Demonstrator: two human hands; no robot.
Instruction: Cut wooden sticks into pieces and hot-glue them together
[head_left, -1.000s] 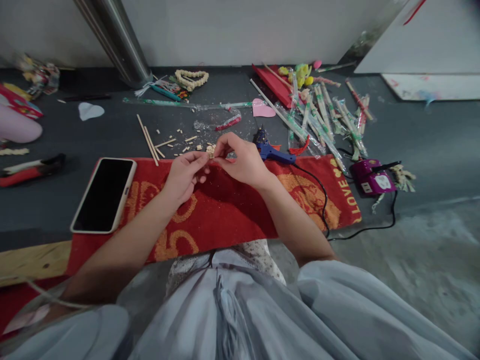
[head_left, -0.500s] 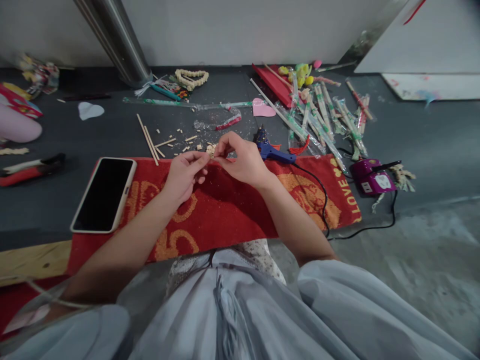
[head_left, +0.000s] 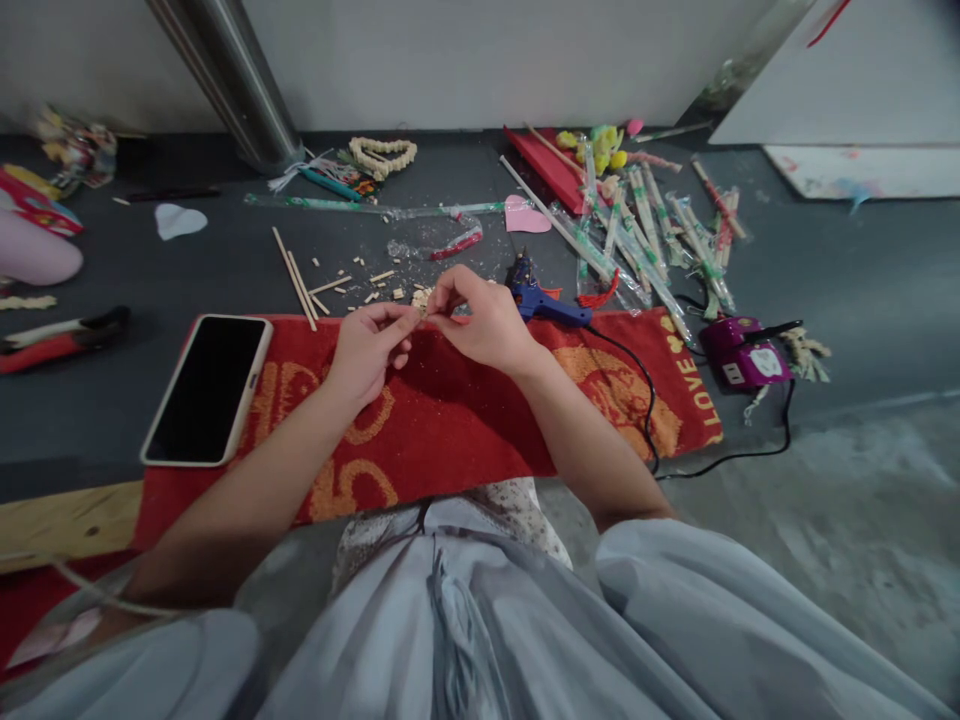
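Above the red towel (head_left: 465,440), my left hand (head_left: 369,350) and my right hand (head_left: 484,318) meet at the fingertips. Both are closed in a pinch on a small pale piece (head_left: 422,312), mostly covered by the fingers; its exact kind is too small to make out. Just behind the fingertips is a little heap of short cut wooden bits (head_left: 421,297), with more bits and dust scattered to its left. Longer thin wooden sticks (head_left: 297,283) lie beyond my left hand. A blue glue gun (head_left: 551,305) rests close to the right of my right hand.
A phone (head_left: 208,390) lies on the towel's left end. Wrapped chopsticks (head_left: 645,235) are piled at the back right, near a purple box (head_left: 746,353) with a black cord. Pliers (head_left: 64,340) are at far left. A heart-shaped wooden frame (head_left: 382,156) sits at the back.
Both hands keep the same pinch in almost the same place, with only a tiny shift of the fingers. Nothing else has visibly moved.
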